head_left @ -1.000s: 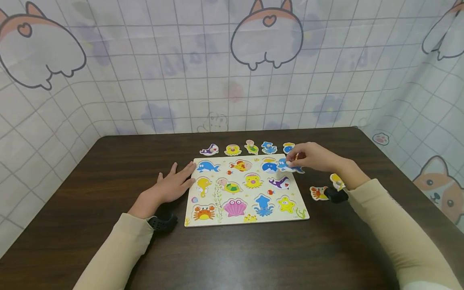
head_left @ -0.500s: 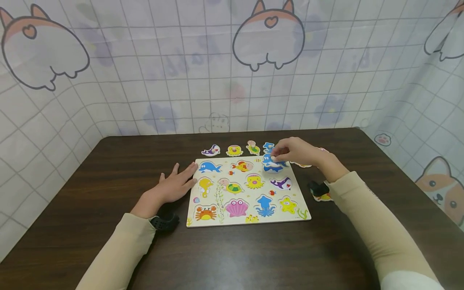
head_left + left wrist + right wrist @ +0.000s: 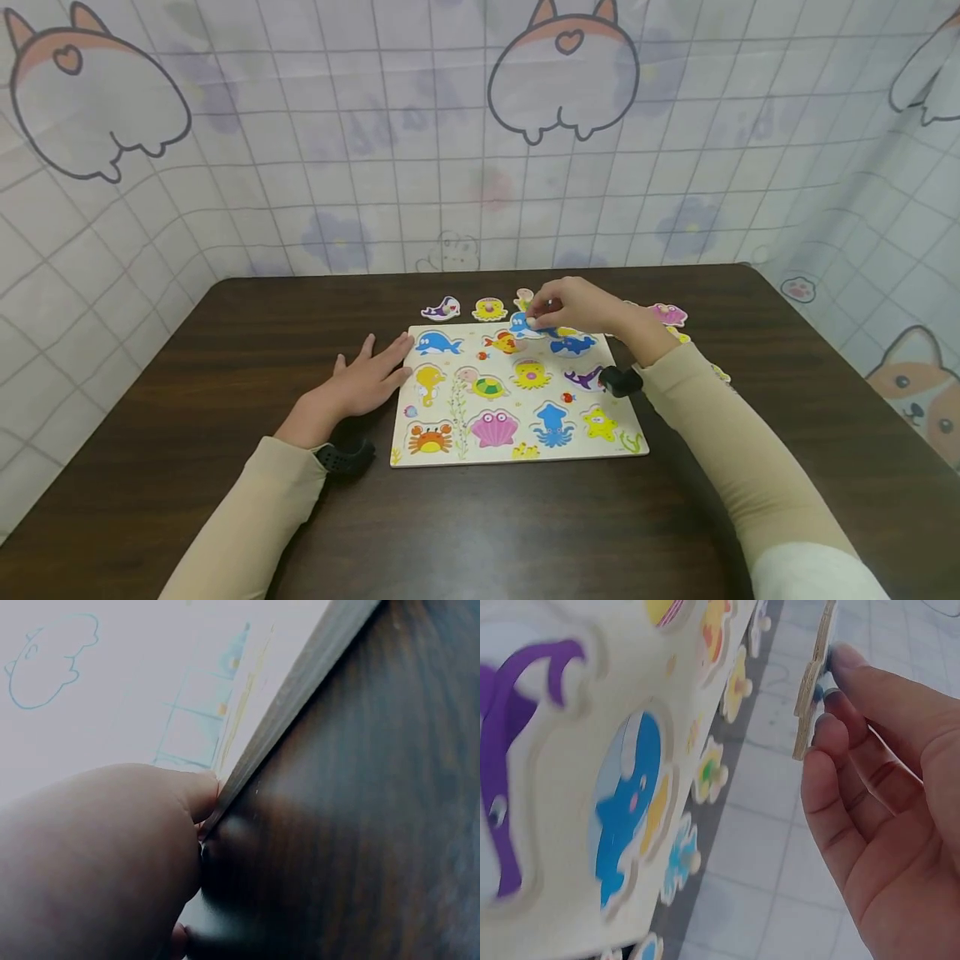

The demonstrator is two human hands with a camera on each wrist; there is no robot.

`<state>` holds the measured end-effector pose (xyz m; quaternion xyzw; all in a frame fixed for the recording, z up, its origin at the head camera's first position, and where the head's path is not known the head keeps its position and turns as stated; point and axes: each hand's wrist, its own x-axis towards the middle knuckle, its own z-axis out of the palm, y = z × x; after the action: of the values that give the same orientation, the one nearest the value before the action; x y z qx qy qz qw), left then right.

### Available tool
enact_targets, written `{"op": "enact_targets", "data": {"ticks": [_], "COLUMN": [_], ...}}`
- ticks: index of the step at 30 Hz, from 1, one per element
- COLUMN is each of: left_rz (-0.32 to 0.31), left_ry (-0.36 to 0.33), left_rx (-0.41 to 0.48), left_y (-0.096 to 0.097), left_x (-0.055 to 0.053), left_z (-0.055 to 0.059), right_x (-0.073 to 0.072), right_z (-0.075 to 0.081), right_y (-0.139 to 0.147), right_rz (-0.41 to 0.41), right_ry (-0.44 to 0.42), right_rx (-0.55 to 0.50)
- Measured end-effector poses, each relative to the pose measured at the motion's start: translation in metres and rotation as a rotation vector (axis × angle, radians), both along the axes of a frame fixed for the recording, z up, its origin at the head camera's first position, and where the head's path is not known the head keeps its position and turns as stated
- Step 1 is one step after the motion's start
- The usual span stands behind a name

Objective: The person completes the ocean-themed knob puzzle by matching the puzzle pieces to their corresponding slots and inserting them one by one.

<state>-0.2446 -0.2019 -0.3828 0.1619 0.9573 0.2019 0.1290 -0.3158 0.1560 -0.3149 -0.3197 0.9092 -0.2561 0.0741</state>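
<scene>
My right hand [image 3: 577,304] pinches a blue whale puzzle piece [image 3: 519,325] above the board's far edge. From the right wrist view the piece [image 3: 810,709] shows edge-on, held by its knob between thumb and fingers. Beneath lies the wooden sea-animal puzzle board [image 3: 525,427], its recesses printed with animals. A blue whale recess [image 3: 572,344] is at its upper right. My left hand [image 3: 356,387] rests by the board's left edge, fingers spread, fingertips touching it. The left wrist view shows the thumb side [image 3: 112,847] against the board's edge [image 3: 289,694].
Beyond the board lie a purple whale piece [image 3: 441,309], a yellow octopus piece [image 3: 490,310] and a turtle piece [image 3: 523,297]. A pink shell piece [image 3: 667,314] and other pieces, partly hidden by my right arm, lie to the right on the dark table [image 3: 480,533].
My right hand has moved left along the board's top edge with the blue whale piece, away from the upper-right recess. My left hand stays at the board's left edge.
</scene>
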Motion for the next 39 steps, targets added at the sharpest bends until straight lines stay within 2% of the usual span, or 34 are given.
{"op": "enact_targets", "data": {"ticks": [6,11,19,28,39], "left_rz": [-0.004,-0.004,0.000,0.002,-0.021], "left_ry": [0.009,0.020,0.030,0.048,0.038], "left_rx": [-0.004,-0.003,0.010,0.030,-0.006], "left_y": [0.000,0.000,0.000,-0.003,-0.001], "left_x": [-0.001,-0.001,-0.002,-0.004,-0.005], "left_z": [0.000,-0.002,-0.003,-0.007,-0.006], "right_x": [-0.004,-0.009,-0.013,-0.014,-0.017], "right_z": [-0.003,-0.004,-0.008,-0.013,-0.021], "right_y": [-0.020,-0.034,-0.052,-0.072,-0.095], "right_rz": [-0.006,-0.014,-0.013,0.013,0.040], "right_ry": [0.023,0.000,-0.042,-0.047,-0.073], "right_rx": [-0.060,-0.084,-0.080,-0.056,-0.028]}}
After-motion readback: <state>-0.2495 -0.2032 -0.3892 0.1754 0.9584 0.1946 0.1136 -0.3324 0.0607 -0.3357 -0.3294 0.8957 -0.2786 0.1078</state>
